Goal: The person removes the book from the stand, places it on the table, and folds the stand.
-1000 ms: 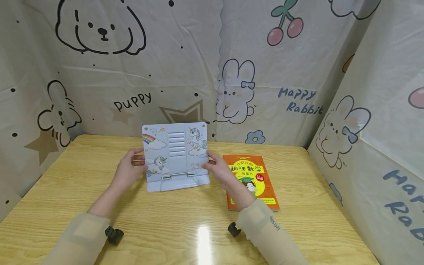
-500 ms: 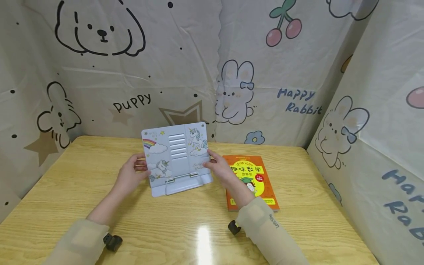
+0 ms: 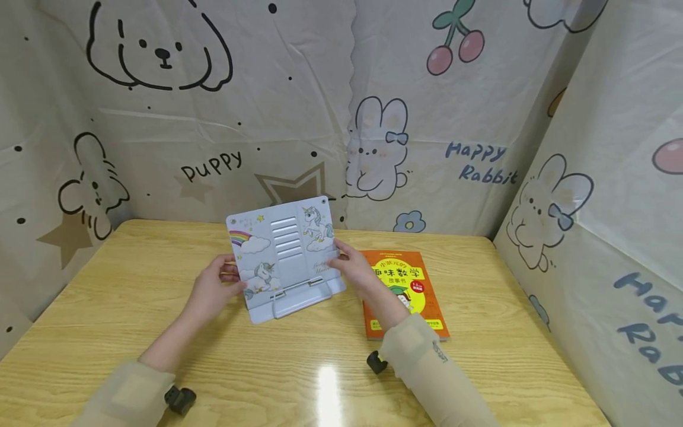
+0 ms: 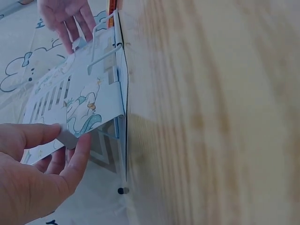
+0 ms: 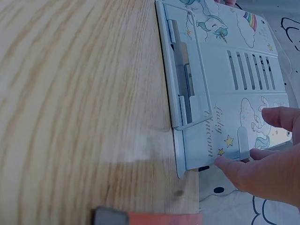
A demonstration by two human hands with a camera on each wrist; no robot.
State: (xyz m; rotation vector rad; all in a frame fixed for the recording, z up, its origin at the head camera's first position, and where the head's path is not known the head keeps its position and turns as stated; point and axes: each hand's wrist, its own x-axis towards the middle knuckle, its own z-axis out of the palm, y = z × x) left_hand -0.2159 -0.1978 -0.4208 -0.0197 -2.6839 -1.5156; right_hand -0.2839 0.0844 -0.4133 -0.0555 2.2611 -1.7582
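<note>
A pale blue-white metal book stand (image 3: 290,261) with unicorns, clouds and a rainbow stands propped up on the table, turned at an angle. Slots run down its middle, and a wire page holder (image 5: 201,70) folds across its lower ledge. My left hand (image 3: 213,284) grips the stand's left edge, thumb in front and fingers behind; the left wrist view shows thumb and finger at a small grey tab (image 4: 67,138). On the opposite edge, my right hand (image 3: 356,270) pinches the panel near the lower corner, beside a pale tab (image 5: 243,143).
An orange and yellow book (image 3: 427,296) lies flat right of the stand, partly under my right forearm. The wooden table (image 3: 256,367) ends at a patterned cloth backdrop (image 3: 299,118) behind and at both sides. Black wrist devices (image 3: 180,400) sit at both cuffs.
The book stand has turned, its lower left corner swinging toward me and its right side staying farther back. My left hand has come slightly nearer with it; the book has not moved.
</note>
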